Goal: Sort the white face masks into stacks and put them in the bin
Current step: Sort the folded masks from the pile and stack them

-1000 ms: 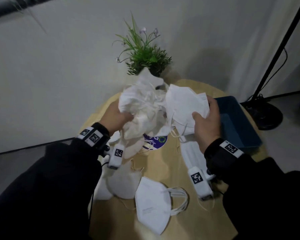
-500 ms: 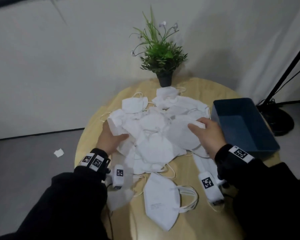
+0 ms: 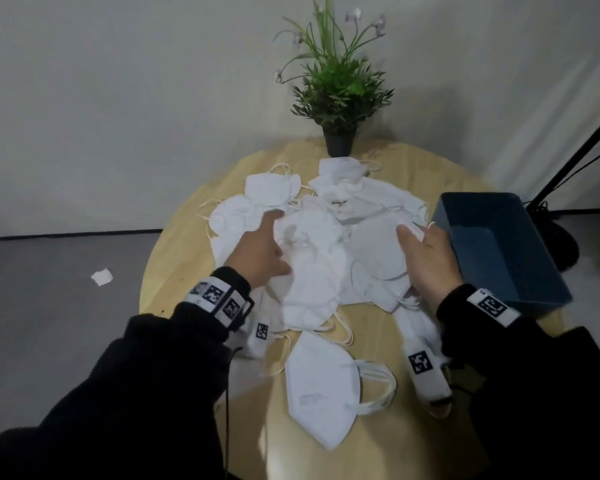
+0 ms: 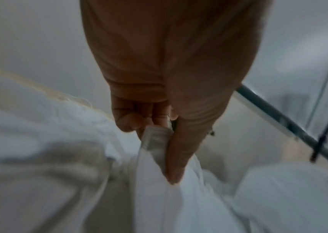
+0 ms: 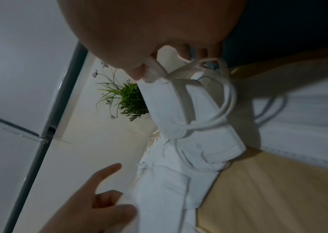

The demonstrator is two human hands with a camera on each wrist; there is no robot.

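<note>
Left hand [image 3: 261,249] is pinching a mask edge in the pile of white masks [image 3: 314,244] mid-bench [image 3: 174,271]; right hand [image 3: 426,258] is gripping a mask edge by its ear loops. Bin [image 3: 541,292] is sitting just right, nothing visible inside. Masks are looking light, soft, floppy; loops are probably snagging neighbours, so I'm favouring the stiffer folded seam for grabbing, not the loops

- face masks [image 3: 312,244]: white, folded-flat type with ear loops, loose overlapping pile mid bench, unsorted
- single mask [image 3: 321,386]: lies flat and apart at near edge, pointed end toward viewer, loops to the right
- bin [image 3: 506,289]: dark blue, rectangular, open top, upright at right bench edge, just beside pile
</note>
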